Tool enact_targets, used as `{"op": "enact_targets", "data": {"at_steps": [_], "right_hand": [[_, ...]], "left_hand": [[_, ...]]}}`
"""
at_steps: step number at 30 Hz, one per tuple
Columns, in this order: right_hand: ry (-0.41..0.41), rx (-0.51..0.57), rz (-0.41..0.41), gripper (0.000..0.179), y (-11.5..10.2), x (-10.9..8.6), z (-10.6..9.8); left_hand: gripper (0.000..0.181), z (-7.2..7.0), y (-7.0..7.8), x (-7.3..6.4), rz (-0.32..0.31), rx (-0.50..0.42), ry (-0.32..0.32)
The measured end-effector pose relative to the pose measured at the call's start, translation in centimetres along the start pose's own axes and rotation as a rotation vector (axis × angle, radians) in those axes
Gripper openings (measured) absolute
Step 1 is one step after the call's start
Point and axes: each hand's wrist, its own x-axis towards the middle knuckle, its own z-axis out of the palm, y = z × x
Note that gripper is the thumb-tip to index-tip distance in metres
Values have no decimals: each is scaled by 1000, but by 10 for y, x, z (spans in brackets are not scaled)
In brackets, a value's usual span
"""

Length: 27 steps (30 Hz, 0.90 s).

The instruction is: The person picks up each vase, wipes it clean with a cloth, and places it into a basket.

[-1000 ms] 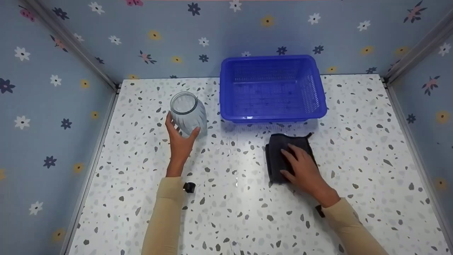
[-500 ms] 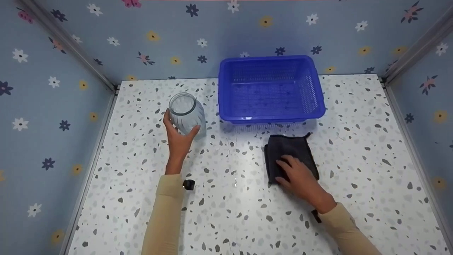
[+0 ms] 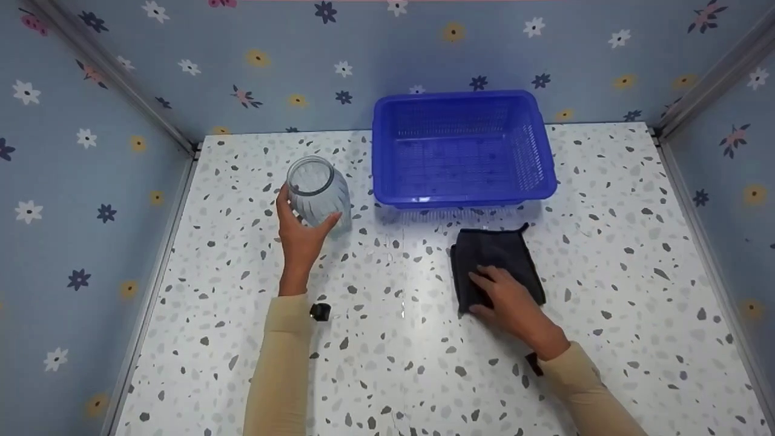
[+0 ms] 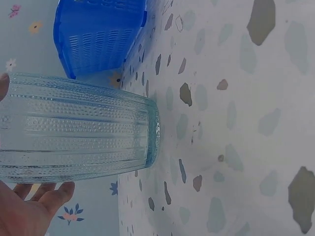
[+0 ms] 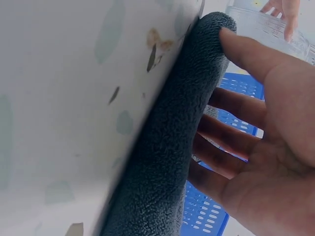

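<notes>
A clear ribbed glass jar [image 3: 327,206] stands upright, its mouth uncovered, on the left part of the table. My left hand [image 3: 300,242] grips it around its near side, thumb on the right and fingers on the left; the far fingers are partly hidden. The left wrist view shows the jar [image 4: 78,128] with its base at the tabletop. On the right lies a folded dark grey cloth [image 3: 499,248]. My right hand [image 3: 514,306] rests on its near part with loosely bent fingers. In the right wrist view, thumb and fingertips touch the fuzzy cloth [image 5: 167,128] without visibly pinching it.
A blue plastic basket [image 3: 463,203] with perforated sides sits at the back, right of the jar and behind the cloth. Flower-patterned panels [image 3: 278,79] enclose the speckled white table [image 3: 387,363] at the back and both sides.
My right hand has drawn back a little over the cloth, toward me and to the left, uncovering more of its far part. My left hand keeps its hold on the jar, which stays in place.
</notes>
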Motion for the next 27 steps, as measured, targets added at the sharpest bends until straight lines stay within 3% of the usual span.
{"op": "enact_targets", "data": {"at_steps": [6,13,27], "right_hand": [[-8,-18,-8,74,-3,2,0],[5,-26,-11,71,-6,3,0],[155,6,-12,51,-4,0,5]], "left_hand": [[107,-2,2,3,1,-30,-7],[108,-4,1,5,-18,-15,-16],[106,-1,-3,-1,-6,-24,-16]]}}
